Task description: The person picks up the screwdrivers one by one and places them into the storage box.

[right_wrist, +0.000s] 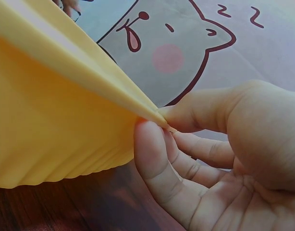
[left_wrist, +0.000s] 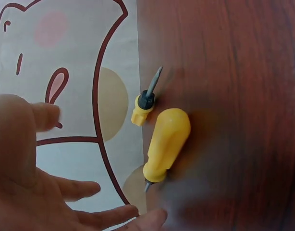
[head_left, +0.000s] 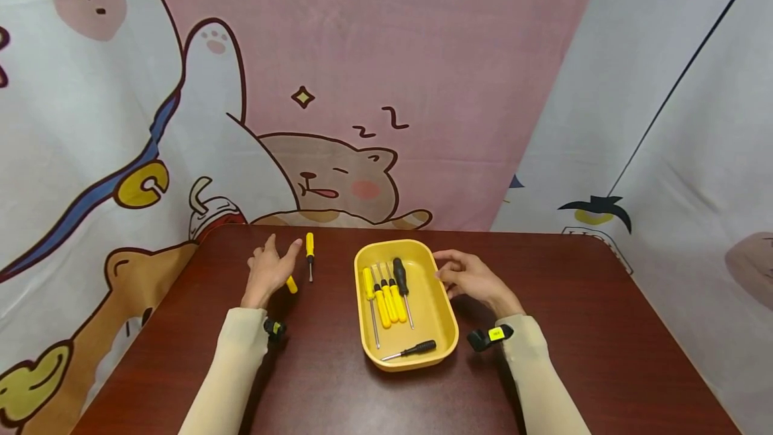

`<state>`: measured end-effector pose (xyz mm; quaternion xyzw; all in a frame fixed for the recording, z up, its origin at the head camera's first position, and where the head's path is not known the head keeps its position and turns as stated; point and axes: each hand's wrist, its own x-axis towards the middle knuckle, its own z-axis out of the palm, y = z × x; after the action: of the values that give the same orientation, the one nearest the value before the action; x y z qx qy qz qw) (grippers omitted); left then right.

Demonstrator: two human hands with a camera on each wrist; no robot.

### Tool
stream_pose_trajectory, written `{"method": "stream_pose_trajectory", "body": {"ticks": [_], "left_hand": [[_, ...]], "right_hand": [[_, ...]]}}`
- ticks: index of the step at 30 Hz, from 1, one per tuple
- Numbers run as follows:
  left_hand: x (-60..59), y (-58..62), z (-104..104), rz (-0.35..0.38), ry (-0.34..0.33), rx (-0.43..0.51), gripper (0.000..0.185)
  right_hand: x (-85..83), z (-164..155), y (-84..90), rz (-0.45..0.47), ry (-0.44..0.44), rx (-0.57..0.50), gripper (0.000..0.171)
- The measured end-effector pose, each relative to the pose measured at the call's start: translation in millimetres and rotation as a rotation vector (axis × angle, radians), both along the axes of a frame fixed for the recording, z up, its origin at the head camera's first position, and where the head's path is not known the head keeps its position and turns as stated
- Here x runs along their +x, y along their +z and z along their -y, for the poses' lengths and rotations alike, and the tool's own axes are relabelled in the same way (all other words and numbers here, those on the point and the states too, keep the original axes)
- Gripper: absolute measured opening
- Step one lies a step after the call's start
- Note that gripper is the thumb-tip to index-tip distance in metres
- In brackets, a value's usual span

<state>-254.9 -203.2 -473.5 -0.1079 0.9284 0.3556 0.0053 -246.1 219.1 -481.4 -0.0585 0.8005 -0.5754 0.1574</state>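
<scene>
My left hand (head_left: 268, 270) hovers over the left of the table with fingers spread, holding nothing. Partly hidden beneath it lies a screwdriver with a yellow handle (head_left: 292, 284), seen large in the left wrist view as a bulbous yellow handle (left_wrist: 169, 137). Just right of the hand is a second yellow screwdriver (head_left: 310, 247), its shaft toward me. My right hand (head_left: 477, 280) pinches the rim of a yellow plastic tray (head_left: 431, 307) between thumb and fingers; the right wrist view shows the pinch on the tray's edge (right_wrist: 104, 82).
Inside the tray lie several yellow-handled screwdrivers (head_left: 383, 307) side by side, plus a black screwdriver (head_left: 400, 274) and a smaller black one (head_left: 421, 348) near the front wall. A cartoon-printed cloth (head_left: 423, 86) hangs behind the dark brown table (head_left: 326, 381).
</scene>
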Motion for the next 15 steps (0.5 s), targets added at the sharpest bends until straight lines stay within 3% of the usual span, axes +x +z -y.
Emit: {"method": "stream_pose_trajectory", "body": {"ticks": [5, 15], "left_hand": [[1.2, -5.2, 2.6, 0.011, 0.018, -0.01, 0.09], [-0.7, -12.6, 4.1, 0.036, -0.02, -0.047, 0.079]], "right_hand": [[0.6, 1.3, 0.4, 0.001, -0.004, 0.003, 0.05], [0.9, 1.8, 0.3, 0.007, -0.018, 0.02, 0.05]]}}
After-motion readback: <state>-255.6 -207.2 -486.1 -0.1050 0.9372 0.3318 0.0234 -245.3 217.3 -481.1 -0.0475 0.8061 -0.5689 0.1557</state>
